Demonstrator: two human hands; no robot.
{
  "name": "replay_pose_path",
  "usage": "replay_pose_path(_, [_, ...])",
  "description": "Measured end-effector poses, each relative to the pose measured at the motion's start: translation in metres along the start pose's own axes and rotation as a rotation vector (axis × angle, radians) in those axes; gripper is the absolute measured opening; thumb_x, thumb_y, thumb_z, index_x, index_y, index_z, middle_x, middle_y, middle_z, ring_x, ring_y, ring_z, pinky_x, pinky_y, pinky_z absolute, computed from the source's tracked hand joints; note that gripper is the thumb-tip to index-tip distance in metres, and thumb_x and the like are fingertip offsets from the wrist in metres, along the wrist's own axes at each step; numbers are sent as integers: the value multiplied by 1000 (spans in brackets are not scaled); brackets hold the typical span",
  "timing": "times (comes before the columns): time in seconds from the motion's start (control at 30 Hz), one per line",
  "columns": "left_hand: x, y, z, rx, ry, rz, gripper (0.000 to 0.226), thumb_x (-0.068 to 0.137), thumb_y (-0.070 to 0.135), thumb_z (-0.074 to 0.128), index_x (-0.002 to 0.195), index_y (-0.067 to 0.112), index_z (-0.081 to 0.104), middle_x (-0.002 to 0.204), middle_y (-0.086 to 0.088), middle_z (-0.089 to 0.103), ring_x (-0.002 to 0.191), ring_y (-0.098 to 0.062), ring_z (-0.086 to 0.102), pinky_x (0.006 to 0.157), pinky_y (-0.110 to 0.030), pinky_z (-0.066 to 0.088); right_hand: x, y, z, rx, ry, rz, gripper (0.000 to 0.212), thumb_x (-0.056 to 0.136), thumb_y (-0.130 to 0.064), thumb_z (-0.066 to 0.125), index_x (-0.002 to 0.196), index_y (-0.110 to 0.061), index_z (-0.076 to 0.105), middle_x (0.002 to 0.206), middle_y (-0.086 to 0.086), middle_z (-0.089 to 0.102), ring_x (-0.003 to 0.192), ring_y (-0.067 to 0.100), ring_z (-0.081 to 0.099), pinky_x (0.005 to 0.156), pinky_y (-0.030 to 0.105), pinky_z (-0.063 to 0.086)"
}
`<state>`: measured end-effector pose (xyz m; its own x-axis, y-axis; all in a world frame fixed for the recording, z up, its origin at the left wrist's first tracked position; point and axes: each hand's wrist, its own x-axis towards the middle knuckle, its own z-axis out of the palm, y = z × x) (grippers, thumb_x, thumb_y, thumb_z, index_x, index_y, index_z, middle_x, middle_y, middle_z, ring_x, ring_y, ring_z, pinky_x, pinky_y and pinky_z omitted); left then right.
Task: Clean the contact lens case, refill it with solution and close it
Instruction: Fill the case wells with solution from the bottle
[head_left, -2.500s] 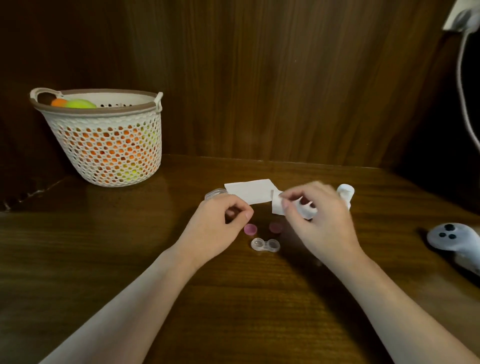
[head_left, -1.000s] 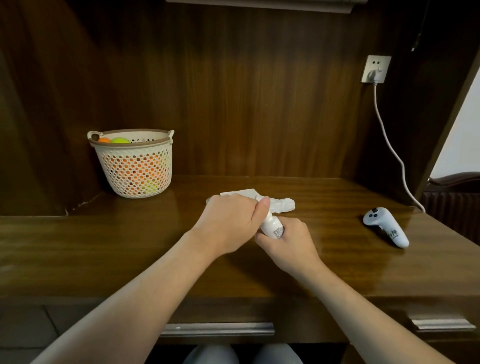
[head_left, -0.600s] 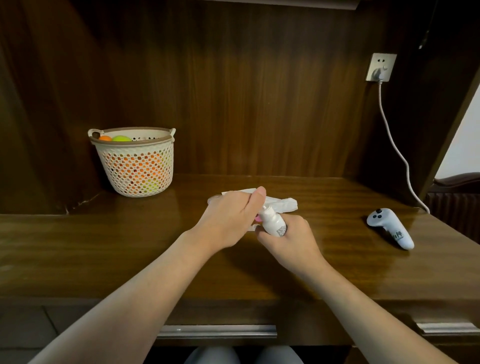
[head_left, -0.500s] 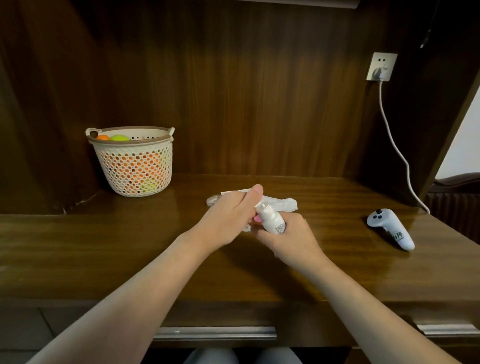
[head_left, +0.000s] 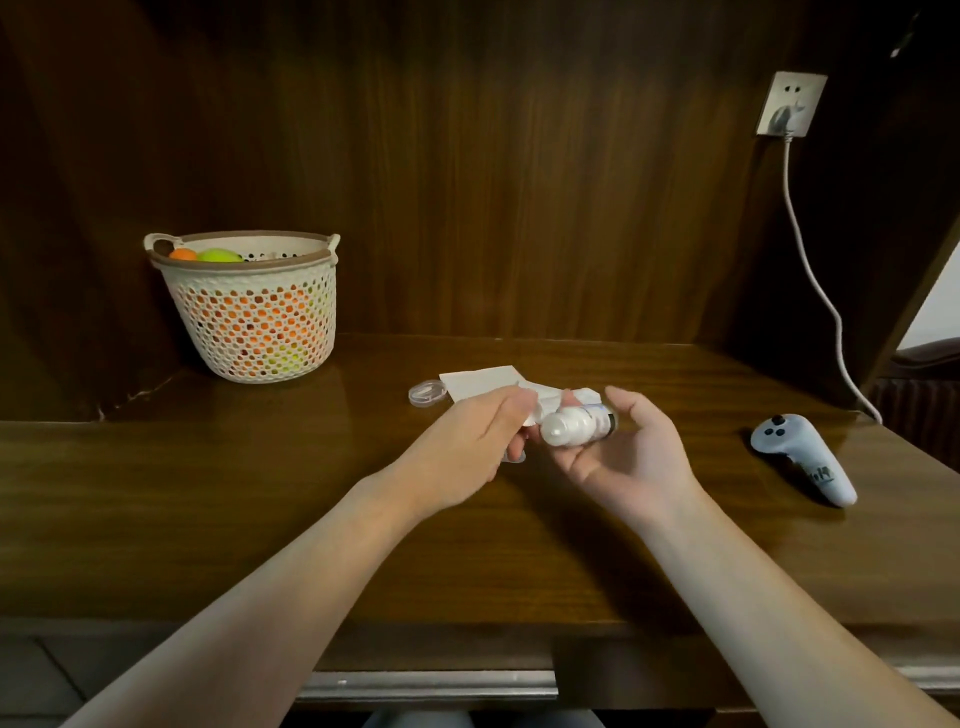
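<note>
A small white solution bottle (head_left: 574, 427) lies on its side across the upturned palm of my right hand (head_left: 626, 457), its rounded end pointing left. The fingers of that hand curl loosely around it. My left hand (head_left: 475, 444) is just left of the bottle, back up, with its curled fingertips at the bottle's rounded end. I cannot see what those fingertips hold. A pale sliver, possibly the lens case (head_left: 514, 457), peeks out under the left hand; the rest of the case and its pink caps are hidden.
White tissue (head_left: 480, 382) and a clear round lid (head_left: 427, 393) lie just behind my hands. A mesh basket (head_left: 249, 312) of coloured balls stands at the back left. A pale controller (head_left: 802, 460) lies at the right, below a wall socket (head_left: 790, 104) and its cable.
The bottle has tipped from upright in my right fist to lying on the opened palm. My left hand has drawn slightly left from the bottle's top. The view pulled back from the desk earlier.
</note>
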<state>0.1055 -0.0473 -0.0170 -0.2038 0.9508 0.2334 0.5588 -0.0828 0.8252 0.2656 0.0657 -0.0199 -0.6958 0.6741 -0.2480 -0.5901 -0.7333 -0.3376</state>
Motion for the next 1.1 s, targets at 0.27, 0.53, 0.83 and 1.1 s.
replay_pose_path(0.27, [15,-18,8,63,-2,28,47,102,68,32,102,35,65,81,19,66,78,-2,67,86,-39,63,39,5,1,401,49,9,44,89,-26,80,126,-11,61,92,1,73,69,17,71,65,32,63])
replay_pose_path(0.53, [42,-47,-9,184,108,-25,27,111,51,39,115,41,63,94,17,68,86,2,67,70,-20,52,85,-1,6,351,114,-74,20,84,-23,78,100,-18,66,77,-6,66,56,12,64,50,27,54])
replay_pose_path(0.83, [61,-86,-27,573,-90,133,32,88,65,67,112,45,71,102,25,56,106,4,52,91,-22,38,126,-9,5,161,120,-160,14,83,-26,75,80,-15,66,72,-3,61,59,10,60,54,25,55])
replay_pose_path(1.1, [63,-100,-29,494,-66,137,41,78,77,65,108,49,72,102,25,56,105,4,50,81,-22,36,133,6,-4,-45,140,-266,25,88,-31,71,69,-16,65,63,0,61,48,13,58,51,25,53])
